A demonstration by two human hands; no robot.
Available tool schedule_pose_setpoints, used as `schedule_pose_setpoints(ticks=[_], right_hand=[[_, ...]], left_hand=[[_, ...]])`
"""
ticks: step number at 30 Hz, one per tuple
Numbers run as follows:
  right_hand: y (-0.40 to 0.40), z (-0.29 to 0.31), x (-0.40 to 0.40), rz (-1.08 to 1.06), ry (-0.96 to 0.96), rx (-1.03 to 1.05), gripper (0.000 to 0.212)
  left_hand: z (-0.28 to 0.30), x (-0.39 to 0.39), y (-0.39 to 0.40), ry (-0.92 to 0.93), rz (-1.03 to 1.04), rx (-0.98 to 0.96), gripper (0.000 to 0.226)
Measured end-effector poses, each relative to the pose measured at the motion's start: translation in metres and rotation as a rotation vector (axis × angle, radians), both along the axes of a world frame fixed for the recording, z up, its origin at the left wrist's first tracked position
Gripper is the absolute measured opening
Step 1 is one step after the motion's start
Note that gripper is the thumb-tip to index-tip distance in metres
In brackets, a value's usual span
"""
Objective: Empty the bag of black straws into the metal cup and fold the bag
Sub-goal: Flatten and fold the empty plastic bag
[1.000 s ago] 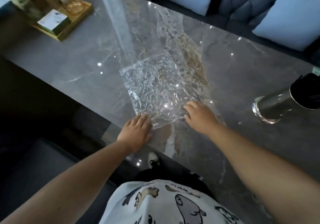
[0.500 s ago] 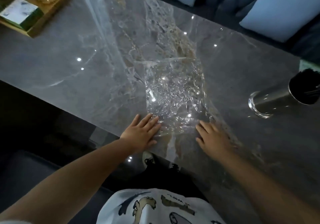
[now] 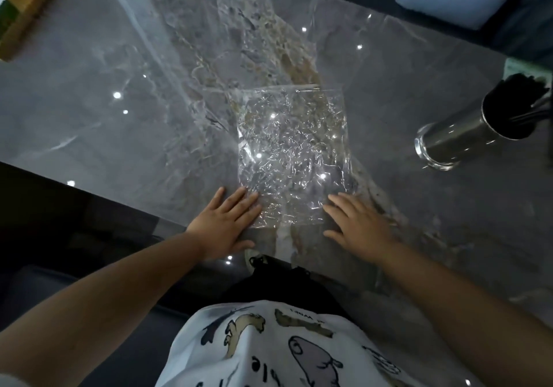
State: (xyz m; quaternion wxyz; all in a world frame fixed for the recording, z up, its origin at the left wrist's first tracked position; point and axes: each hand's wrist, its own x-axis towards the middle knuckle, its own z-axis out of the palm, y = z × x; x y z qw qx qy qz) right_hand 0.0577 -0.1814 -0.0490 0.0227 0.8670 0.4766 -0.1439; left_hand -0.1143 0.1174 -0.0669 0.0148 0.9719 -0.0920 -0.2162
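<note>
Now the clear bag [image 3: 291,159] is squared up flat on the table [image 3: 119,135], turned from its earlier skew; left hand [image 3: 226,225] and right hand [image 3: 357,225] are pressed flat at its near corners, ungripped; straws [image 3: 517,93] are seen in the cup [image 3: 460,135], so folding remains

The bag [image 3: 291,150] lies flat on the table [image 3: 119,135], near its front edge. The left hand [image 3: 226,226] rests on the bag's near-left corner, the right hand [image 3: 357,226] at its near-right corner. Well right of the bag stands the metal cup [image 3: 457,133] — straws [image 3: 519,102] inside. Far left and behind the bag — a wooden tray [image 3: 27,18].
</note>
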Motion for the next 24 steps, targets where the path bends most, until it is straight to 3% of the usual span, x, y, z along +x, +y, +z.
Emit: schedule_pose_setpoints(ticks=[4, 7, 9, 12, 15, 19, 24], right_hand=[[-0.010, -0.001, -0.016, 0.023, 0.011, 0.016, 0.061], [-0.007, 0.002, -0.013, -0.114, 0.047, 0.205, 0.055], [0.008, 0.007, 0.009, -0.276, 0.079, 0.299, 0.050], [0.049, 0.013, 0.062, -0.611, 0.206, 0.384, 0.045], [0.089, 0.008, 0.123, -0.946, 0.392, 0.389, 0.051], [0.108, 0.004, 0.165, -1.106, 0.449, 0.420, 0.038], [0.121, 0.010, 0.196, -1.143, 0.450, 0.408, 0.037]], left_hand=[[0.003, -0.011, -0.003, -0.049, -0.020, -0.038, 0.085], [0.011, -0.013, -0.006, -0.162, 0.122, -0.201, 0.075], [0.019, 0.006, -0.004, -0.249, 0.400, -0.369, 0.061], [0.030, 0.061, 0.013, -0.304, 0.991, -0.553, 0.047], [0.034, 0.122, 0.042, -0.234, 1.384, -0.592, 0.047], [0.033, 0.162, 0.058, -0.124, 1.436, -0.592, 0.050], [0.030, 0.174, 0.058, -0.260, 1.234, -0.416, 0.038]])
